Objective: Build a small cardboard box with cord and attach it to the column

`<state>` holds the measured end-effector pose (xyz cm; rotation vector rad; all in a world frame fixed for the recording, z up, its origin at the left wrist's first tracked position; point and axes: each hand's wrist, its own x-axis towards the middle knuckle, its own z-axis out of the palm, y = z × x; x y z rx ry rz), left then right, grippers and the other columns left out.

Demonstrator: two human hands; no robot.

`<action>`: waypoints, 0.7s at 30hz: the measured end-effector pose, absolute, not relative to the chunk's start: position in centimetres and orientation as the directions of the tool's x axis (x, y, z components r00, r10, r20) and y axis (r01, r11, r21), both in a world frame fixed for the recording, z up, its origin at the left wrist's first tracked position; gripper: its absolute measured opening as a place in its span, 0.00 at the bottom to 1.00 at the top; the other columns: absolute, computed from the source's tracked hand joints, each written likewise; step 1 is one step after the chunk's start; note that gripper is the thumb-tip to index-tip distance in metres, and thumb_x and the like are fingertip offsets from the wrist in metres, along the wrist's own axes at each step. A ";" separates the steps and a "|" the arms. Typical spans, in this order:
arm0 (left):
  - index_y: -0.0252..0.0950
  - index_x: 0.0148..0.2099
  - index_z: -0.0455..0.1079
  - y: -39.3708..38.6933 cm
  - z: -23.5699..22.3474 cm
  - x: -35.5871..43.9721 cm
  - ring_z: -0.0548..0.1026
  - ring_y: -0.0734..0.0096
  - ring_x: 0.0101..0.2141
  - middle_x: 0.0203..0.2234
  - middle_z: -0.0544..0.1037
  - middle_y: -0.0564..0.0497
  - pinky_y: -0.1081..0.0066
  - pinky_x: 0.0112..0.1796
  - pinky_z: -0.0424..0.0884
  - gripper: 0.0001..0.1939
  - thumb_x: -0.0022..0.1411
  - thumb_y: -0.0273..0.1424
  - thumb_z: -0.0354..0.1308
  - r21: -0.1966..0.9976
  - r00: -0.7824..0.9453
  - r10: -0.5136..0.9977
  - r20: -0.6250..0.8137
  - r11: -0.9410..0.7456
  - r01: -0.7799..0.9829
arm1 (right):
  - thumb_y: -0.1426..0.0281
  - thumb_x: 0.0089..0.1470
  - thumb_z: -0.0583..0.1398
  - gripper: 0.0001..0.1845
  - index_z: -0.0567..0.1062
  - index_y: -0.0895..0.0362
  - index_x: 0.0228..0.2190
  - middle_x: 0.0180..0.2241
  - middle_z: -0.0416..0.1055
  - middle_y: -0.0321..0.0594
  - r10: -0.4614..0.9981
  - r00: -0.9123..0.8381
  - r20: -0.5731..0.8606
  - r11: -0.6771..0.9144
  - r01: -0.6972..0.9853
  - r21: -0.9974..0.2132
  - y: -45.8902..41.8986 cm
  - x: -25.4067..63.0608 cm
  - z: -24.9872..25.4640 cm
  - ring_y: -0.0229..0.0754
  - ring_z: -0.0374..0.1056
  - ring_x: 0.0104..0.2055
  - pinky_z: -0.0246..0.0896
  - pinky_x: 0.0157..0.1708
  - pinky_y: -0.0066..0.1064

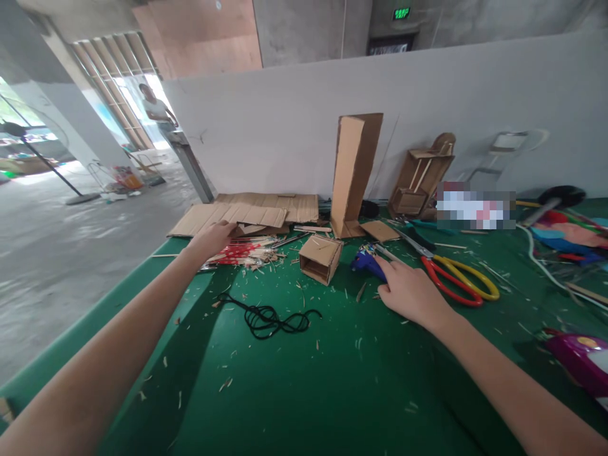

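My left hand [215,240] reaches to the near edge of a flat cardboard sheet [251,215], its fingers closed at that edge, fingertips partly hidden. Below it lie thin wooden sticks [242,252] in red-printed clear wrapping. My right hand [411,292] is closed on a blue glue gun [367,264] lying on the table. Between the hands sits a small open-ended cardboard box [319,258]. Behind it a tall folded cardboard piece [352,174] stands upright. Large scissors [458,278] with red and yellow handles lie to the right. A black cord [273,320] lies loosely coiled in front.
Wood and cardboard scraps litter the green table [285,392]. A cardboard construction with sticks [422,174] leans against the grey partition [266,126]. On the right are a purple object [582,364], a white cable [534,250] and coloured material [570,237]. A person [156,107] stands far left.
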<state>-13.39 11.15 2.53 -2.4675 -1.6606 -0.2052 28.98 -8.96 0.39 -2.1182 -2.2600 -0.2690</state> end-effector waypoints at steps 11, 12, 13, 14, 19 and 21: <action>0.36 0.58 0.63 4.7 4.8 -6.4 0.69 0.58 0.52 0.52 0.71 0.44 0.61 0.52 0.65 0.21 0.67 0.34 0.39 -0.033 0.478 0.813 0.332 -0.496 0.868 | 0.73 0.57 0.48 0.29 0.62 0.65 0.59 0.56 0.67 0.54 0.949 -0.080 0.306 0.124 0.984 -0.125 -8.8 28.9 -0.5 0.55 0.64 0.57 0.63 0.51 0.47; 0.37 0.57 0.63 3.1 5.3 -5.1 0.70 0.58 0.51 0.51 0.72 0.45 0.61 0.50 0.67 0.21 0.68 0.36 0.41 0.003 0.509 0.806 0.302 -0.535 0.845 | 0.72 0.58 0.48 0.28 0.62 0.64 0.59 0.57 0.66 0.53 0.942 -0.071 0.327 0.135 0.975 -0.178 -8.7 29.0 -0.7 0.55 0.62 0.58 0.62 0.53 0.48; 0.37 0.56 0.64 1.4 5.7 -3.9 0.72 0.59 0.48 0.49 0.73 0.45 0.62 0.46 0.69 0.20 0.67 0.37 0.42 0.032 0.547 0.796 0.260 -0.573 0.819 | 0.71 0.59 0.48 0.28 0.61 0.63 0.60 0.58 0.64 0.52 0.936 -0.057 0.347 0.148 0.959 -0.241 -8.7 29.1 -0.8 0.55 0.61 0.59 0.60 0.54 0.48; 0.38 0.53 0.66 -0.3 6.0 -2.7 0.74 0.61 0.44 0.46 0.75 0.46 0.64 0.42 0.70 0.18 0.67 0.37 0.42 0.046 0.603 0.775 0.188 -0.620 0.783 | 0.68 0.60 0.48 0.27 0.60 0.61 0.60 0.59 0.63 0.52 0.929 -0.044 0.366 0.167 0.936 -0.311 -8.6 29.2 -1.0 0.55 0.60 0.60 0.60 0.55 0.49; 0.39 0.42 0.68 -7.6 5.1 0.5 0.74 0.65 0.34 0.36 0.75 0.50 0.68 0.32 0.68 0.15 0.65 0.44 0.50 0.086 0.775 0.631 -0.023 -0.771 0.631 | 0.62 0.61 0.51 0.31 0.53 0.55 0.63 0.61 0.59 0.50 0.829 0.079 0.553 0.316 0.750 -0.581 -8.4 29.1 -1.3 0.52 0.58 0.62 0.55 0.60 0.50; 0.37 0.42 0.67 -9.0 3.9 0.9 0.74 0.63 0.36 0.36 0.74 0.50 0.66 0.34 0.68 0.14 0.64 0.42 0.53 0.037 0.798 0.603 -0.006 -0.797 0.603 | 0.62 0.61 0.53 0.32 0.52 0.52 0.63 0.62 0.58 0.49 0.752 0.173 0.636 0.359 0.701 -0.616 -8.6 28.6 -1.2 0.52 0.57 0.62 0.52 0.61 0.51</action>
